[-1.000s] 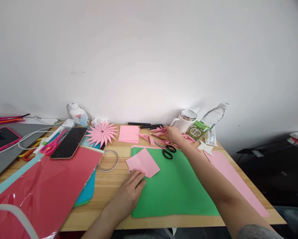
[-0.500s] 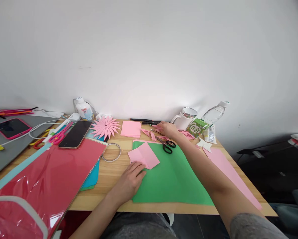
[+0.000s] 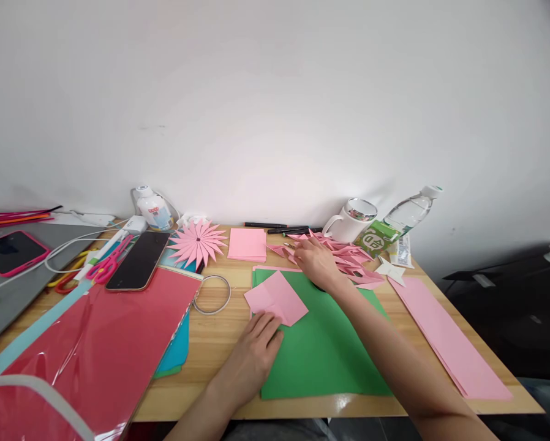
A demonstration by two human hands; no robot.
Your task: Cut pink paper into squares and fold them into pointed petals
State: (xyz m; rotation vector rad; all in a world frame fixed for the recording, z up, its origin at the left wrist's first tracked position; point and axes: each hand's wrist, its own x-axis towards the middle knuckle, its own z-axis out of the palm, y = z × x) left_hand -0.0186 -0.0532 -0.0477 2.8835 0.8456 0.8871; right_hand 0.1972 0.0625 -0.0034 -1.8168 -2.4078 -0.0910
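My left hand [image 3: 256, 349] lies flat with outstretched fingers on the near corner of a creased pink paper square [image 3: 282, 297], which rests on a stack of green paper [image 3: 321, 361]. Farther back, my right hand [image 3: 316, 262] is closed, its fingers curled down over the far edge of the green stack. What those fingers hold, if anything, is hidden. A bit of the scissors' black handle [image 3: 320, 287] shows below this hand; the rest is covered. Folded pink paper pieces [image 3: 353, 260] lie in a pile to its right, and a thin pencil-like tip [image 3: 290, 245] shows at its left.
A pink paper star wheel [image 3: 198, 240], pink squares [image 3: 247, 244] and a tape roll [image 3: 212, 295] lie left. Behind stand a white mug [image 3: 348, 223], green box [image 3: 378, 237] and water bottle [image 3: 410, 211]. A phone [image 3: 139, 260] lies on red paper [image 3: 105, 343]; pink strips [image 3: 454, 337] lie right.
My right hand has drawn back toward me from the pink pieces and now covers most of the scissors. My left hand stays on the creased square. The view has shifted slightly.
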